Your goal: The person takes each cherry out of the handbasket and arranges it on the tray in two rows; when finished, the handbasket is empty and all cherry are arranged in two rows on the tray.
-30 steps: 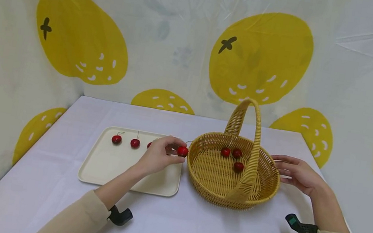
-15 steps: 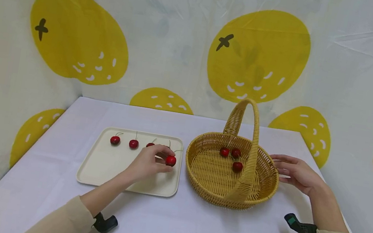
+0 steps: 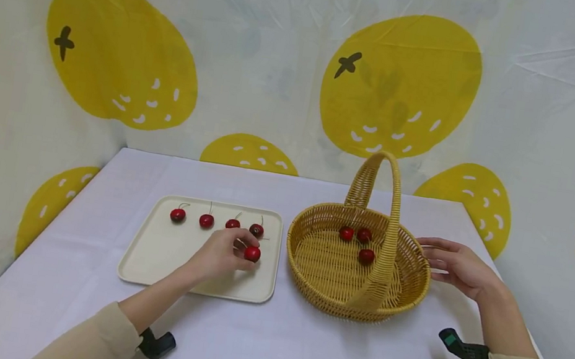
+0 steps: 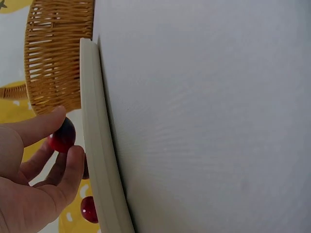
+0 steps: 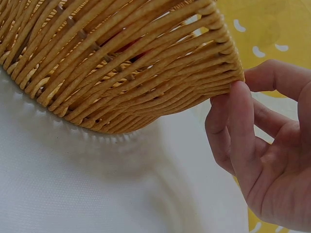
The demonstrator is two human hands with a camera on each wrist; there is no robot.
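My left hand (image 3: 219, 253) pinches a red cherry (image 3: 252, 253) between thumb and fingertips, over the right part of a cream tray (image 3: 162, 260). In the left wrist view the cherry (image 4: 62, 136) shows between the fingertips, beside the tray's rim (image 4: 99, 141). Several other stemmed cherries (image 3: 206, 221) lie in a row along the tray's back side. To the right stands a wicker basket (image 3: 329, 274) with three cherries (image 3: 366, 256) inside. My right hand (image 3: 462, 270) touches the basket's right end with its fingertips; the right wrist view shows them at the rim (image 5: 233, 63).
A white cloth (image 3: 304, 358) covers the table. The basket's tall handle (image 3: 394, 221) arches over its opening. Behind and at the sides hangs a pale curtain (image 3: 270, 76) printed with large yellow fruit.
With the cherry in its grip, my left hand has moved left from beside the basket's rim to over the tray, and a little nearer to me. My right hand stays at the basket.
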